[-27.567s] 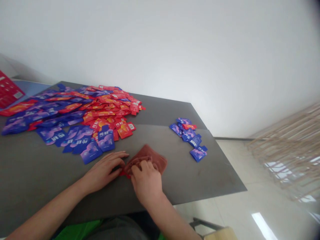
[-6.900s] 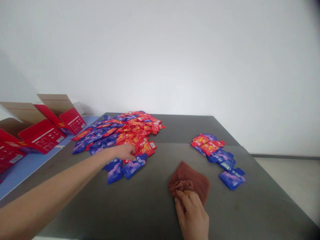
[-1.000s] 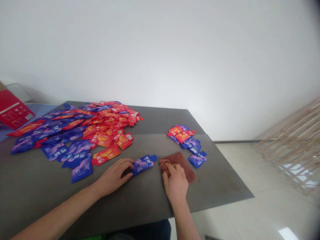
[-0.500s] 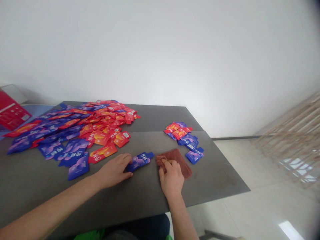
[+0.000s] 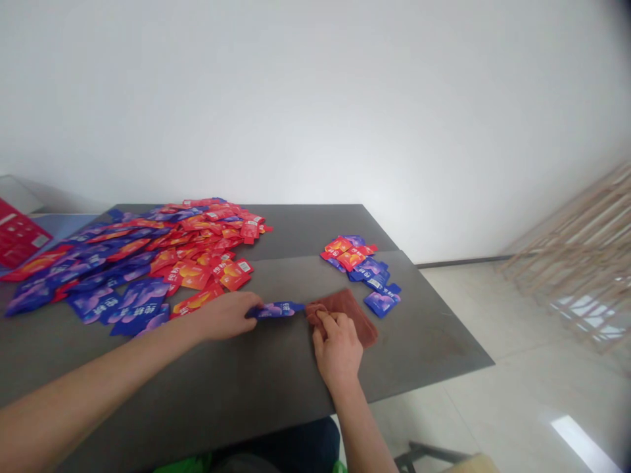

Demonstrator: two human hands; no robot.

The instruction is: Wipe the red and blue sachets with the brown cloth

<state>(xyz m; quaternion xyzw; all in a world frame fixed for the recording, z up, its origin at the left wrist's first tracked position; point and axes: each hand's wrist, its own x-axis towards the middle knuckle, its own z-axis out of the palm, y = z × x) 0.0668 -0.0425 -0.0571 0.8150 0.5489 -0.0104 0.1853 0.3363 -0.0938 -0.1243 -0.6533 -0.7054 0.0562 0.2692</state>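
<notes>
The left hand (image 5: 225,315) pinches the end of a blue foil sachet (image 5: 276,310), likely light and slippery; the right hand (image 5: 339,351) clenches a soft reddish-brown towel (image 5: 348,305).

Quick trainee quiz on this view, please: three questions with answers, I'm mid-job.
1. True or false: the right hand holds the brown towel.
2. Multiple choice: what is the left hand holding? A) a blue sachet B) a red box C) nothing
3. Fill in the blank: the bigger heap of sachets lies on the ____ side of the table.

Key: 1. True 2. A 3. left
</notes>
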